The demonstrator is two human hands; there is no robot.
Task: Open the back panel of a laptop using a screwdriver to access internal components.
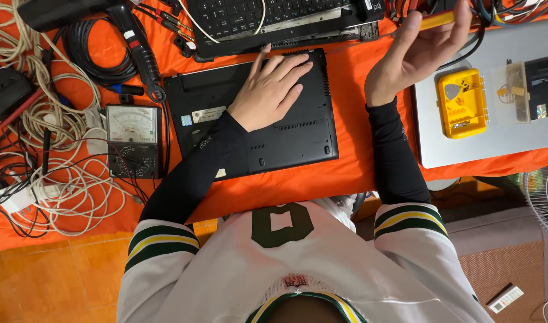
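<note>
A black laptop (298, 134) lies upside down on the orange-covered table (351, 90), its base facing up. My left hand (268, 90) rests flat on that base, fingers spread toward the far edge. My right hand (414, 51) is raised over the table's far right part, with its fingers closed around a tool with a yellow handle (436, 20); the tool's tip is hidden. A second opened black laptop with its keyboard (274, 18) showing lies just beyond the first.
An analog multimeter (132, 139) sits left of the laptop, amid tangled white and black cables (52, 173). A black heat gun (127, 36) lies at the far left. A silver laptop (495, 137) at right carries a yellow case (462, 103) and a small black part (540, 84).
</note>
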